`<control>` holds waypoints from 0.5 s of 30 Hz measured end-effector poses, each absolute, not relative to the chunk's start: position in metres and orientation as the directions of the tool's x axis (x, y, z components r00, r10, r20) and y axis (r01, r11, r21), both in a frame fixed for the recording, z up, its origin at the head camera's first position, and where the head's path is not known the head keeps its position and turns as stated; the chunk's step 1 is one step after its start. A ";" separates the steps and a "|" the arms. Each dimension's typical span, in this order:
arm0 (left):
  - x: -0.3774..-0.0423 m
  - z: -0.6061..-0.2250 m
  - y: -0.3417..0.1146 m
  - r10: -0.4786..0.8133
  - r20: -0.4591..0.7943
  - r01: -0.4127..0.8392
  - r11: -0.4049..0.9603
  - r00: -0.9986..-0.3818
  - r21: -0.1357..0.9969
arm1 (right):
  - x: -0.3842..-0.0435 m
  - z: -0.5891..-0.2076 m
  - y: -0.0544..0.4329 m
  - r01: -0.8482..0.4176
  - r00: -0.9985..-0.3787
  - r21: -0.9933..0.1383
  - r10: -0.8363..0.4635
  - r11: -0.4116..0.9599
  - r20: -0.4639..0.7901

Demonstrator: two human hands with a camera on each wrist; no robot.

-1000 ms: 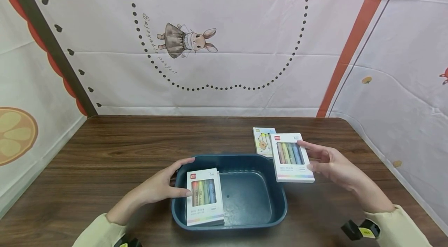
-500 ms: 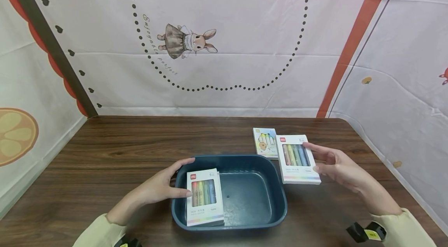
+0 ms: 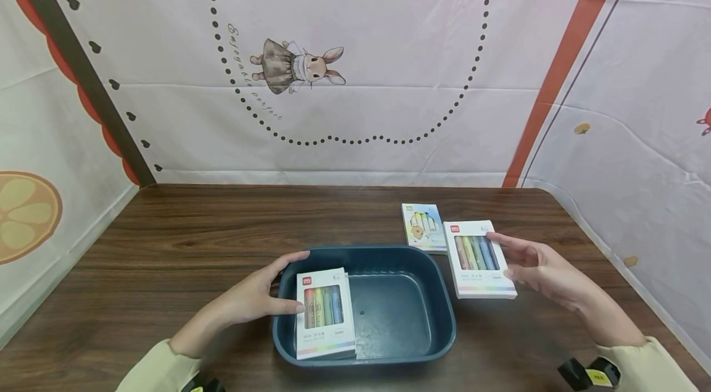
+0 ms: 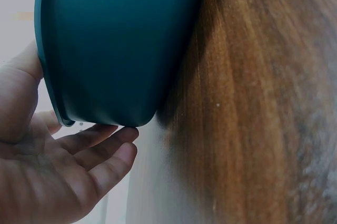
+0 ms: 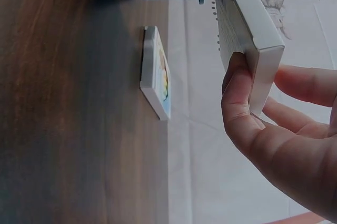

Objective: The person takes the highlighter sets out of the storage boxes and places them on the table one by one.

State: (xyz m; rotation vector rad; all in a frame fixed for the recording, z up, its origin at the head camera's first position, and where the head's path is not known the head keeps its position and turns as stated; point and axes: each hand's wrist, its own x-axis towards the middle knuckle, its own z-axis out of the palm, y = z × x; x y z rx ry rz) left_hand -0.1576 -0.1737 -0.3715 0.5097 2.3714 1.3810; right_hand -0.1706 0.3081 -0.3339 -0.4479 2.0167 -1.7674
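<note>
Right hand (image 3: 547, 271) pinches the right edge of a white carton (image 3: 486, 284), thumb on one face, fingers on the other, gap no wider than the carton's thickness; the carton is held above the table, just right of the tray. Carton: flat, square-cornered, smooth-faced, a rectangular window showing coloured sticks (image 3: 476, 253), pastel band along the lower edge. Left hand (image 3: 244, 299) is spread, grasping the left end of a dark blue tray (image 3: 397, 312), thumb at the lip, fingers against the outer wall. Tray: smooth, plastic-looking, round-cornered, rolled lip. A matching carton (image 3: 324, 342) lies window-up inside, at the left end. A smaller illustrated box (image 3: 422, 241) lies behind the held carton on the brown wood-grain table (image 3: 194, 244). Creased, printed white sheeting (image 3: 389, 40) stands behind.
</note>
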 end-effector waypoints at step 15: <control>-0.159 -0.373 -0.175 0.491 -0.106 0.150 0.453 -0.865 0.879 | -0.171 -0.346 0.311 0.041 -0.831 -0.996 -0.550 0.083 -0.080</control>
